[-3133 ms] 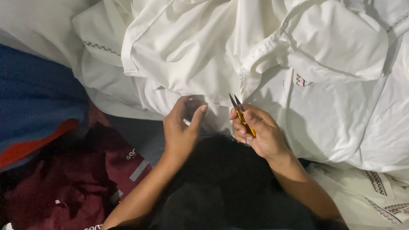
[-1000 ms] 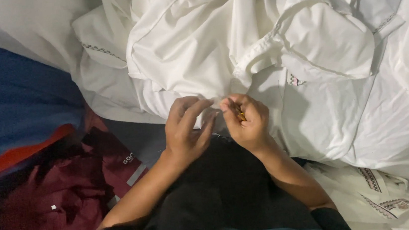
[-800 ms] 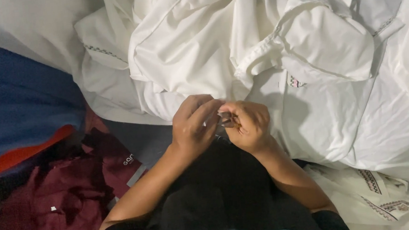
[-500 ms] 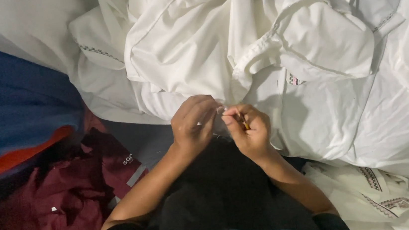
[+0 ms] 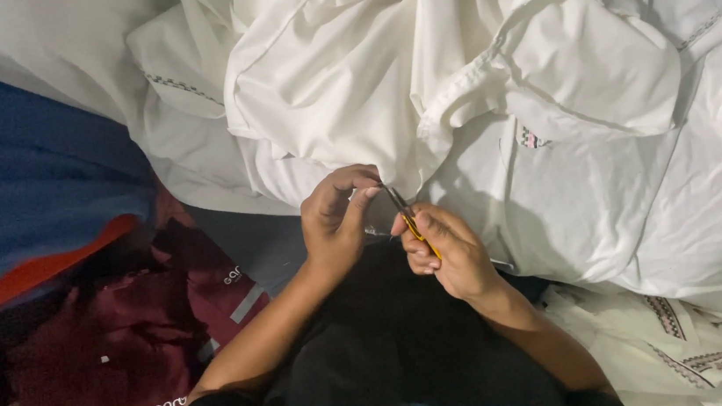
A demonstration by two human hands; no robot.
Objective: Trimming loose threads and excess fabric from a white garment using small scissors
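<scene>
My left hand (image 5: 336, 223) pinches the lower edge of a white garment (image 5: 343, 108), thumb and fingers closed on the cloth. My right hand (image 5: 450, 252) sits just to its right and holds small yellow-handled thread snips (image 5: 406, 216), their blades pointing up toward the pinched edge. The two hands almost touch. Both forearms rest over a black cloth (image 5: 393, 350) on my lap. The snip tips are partly hidden by my fingers.
A big heap of white garments (image 5: 600, 118) with embroidered trim fills the top and right. More embroidered white pieces (image 5: 685, 357) lie at the lower right. Maroon fabric (image 5: 129, 358) lies at the lower left, with blue and orange cloth (image 5: 26, 209) beside it.
The hands were apart with the snips raised, then closed together over the cloth edge. Now the right hand has drawn slightly back and the snips show again.
</scene>
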